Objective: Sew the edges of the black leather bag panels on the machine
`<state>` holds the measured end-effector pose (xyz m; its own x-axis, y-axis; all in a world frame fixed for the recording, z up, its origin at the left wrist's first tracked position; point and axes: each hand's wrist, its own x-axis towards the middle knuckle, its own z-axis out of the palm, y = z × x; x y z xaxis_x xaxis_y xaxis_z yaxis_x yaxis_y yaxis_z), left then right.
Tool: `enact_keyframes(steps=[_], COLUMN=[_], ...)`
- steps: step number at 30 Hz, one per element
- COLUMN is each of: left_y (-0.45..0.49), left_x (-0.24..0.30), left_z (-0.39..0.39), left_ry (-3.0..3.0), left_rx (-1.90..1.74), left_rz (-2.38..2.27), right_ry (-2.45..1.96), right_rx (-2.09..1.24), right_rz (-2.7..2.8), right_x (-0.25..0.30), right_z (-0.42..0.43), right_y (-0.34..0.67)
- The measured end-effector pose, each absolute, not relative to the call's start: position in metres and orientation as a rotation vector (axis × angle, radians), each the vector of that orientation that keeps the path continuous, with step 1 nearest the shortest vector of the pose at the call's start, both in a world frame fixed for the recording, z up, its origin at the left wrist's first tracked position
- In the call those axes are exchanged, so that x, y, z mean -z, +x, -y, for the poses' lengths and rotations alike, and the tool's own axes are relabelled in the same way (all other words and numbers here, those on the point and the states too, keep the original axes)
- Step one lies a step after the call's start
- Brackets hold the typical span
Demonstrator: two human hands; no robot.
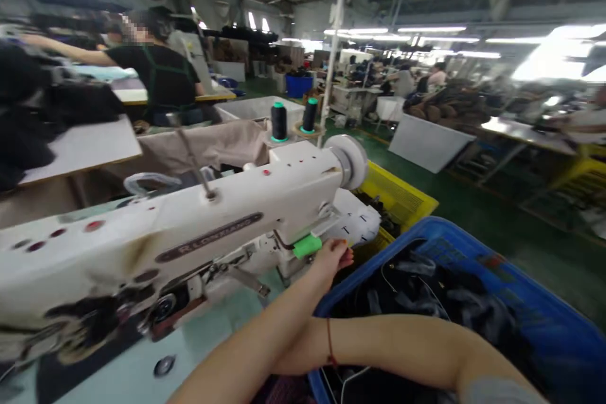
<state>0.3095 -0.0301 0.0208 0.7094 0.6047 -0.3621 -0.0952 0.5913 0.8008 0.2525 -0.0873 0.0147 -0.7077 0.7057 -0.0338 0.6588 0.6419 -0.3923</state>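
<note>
Dark garments (426,290) in the blue bin (544,315) looked soft and light; my left hand (334,259) reached over them, fingers seemingly loose and empty, my right hand hidden.

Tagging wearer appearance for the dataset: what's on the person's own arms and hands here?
Both forearms are bare, no gloves. A thin red string bracelet circles one wrist where the arms cross. The left hand shows red-painted nails. A grey sleeve edge shows at the upper right arm, bottom of the picture. The right hand is hidden behind the left forearm. No watch or rings visible.

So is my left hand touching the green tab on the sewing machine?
Cannot tell. In the head view the left hand comes right up to the green tab, but blur hides any contact or gap.
</note>
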Motion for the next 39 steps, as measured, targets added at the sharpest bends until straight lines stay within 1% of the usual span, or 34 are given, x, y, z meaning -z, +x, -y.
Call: enact_keyframes(steps=[3,5,6,8,10,13,18,22,25,31,39], left_y=[0.302,0.298,0.296,0.295,0.295,0.298,0.300,0.299,0.299,0.298,0.301], left_x=[0.000,0.017,0.025,0.038,0.047,0.055,0.070,0.077,0.071,0.055,0.067], left_z=[0.030,0.032,0.034,0.040,0.046,0.053,0.054,0.056,0.060,0.063,0.063], left_ry=[1.016,1.136,1.193,1.293,1.371,1.455,1.607,1.624,1.617,1.617,1.612], left_rx=[-0.466,-0.493,-0.507,-0.532,-0.557,-0.589,-0.631,-0.713,-0.770,-0.764,-0.799], left_rz=[-0.643,-0.634,-0.634,-0.645,-0.664,-0.712,-0.774,-0.803,-0.845,-0.858,-0.834], right_ry=[-1.150,-1.358,-1.562,-2.015,-2.351,-2.505,-2.561,-2.548,-2.529,-2.504,-2.537], right_rx=[-0.284,-0.121,-0.093,-0.097,-0.199,-0.172,-0.211,-0.252,-0.258,-0.239,-0.206], right_rz=[2.851,2.819,2.749,2.467,2.071,1.819,1.646,1.615,1.616,1.673,1.683], right_x=[-0.054,-0.075,-0.081,-0.082,-0.070,-0.038,0.012,0.038,0.047,0.047,0.042], right_z=[0.158,0.189,0.196,0.193,0.168,0.110,0.017,-0.022,-0.034,-0.040,-0.043], right_y=[0.315,0.357,0.378,0.419,0.456,0.496,0.513,0.509,0.510,0.516,0.514])
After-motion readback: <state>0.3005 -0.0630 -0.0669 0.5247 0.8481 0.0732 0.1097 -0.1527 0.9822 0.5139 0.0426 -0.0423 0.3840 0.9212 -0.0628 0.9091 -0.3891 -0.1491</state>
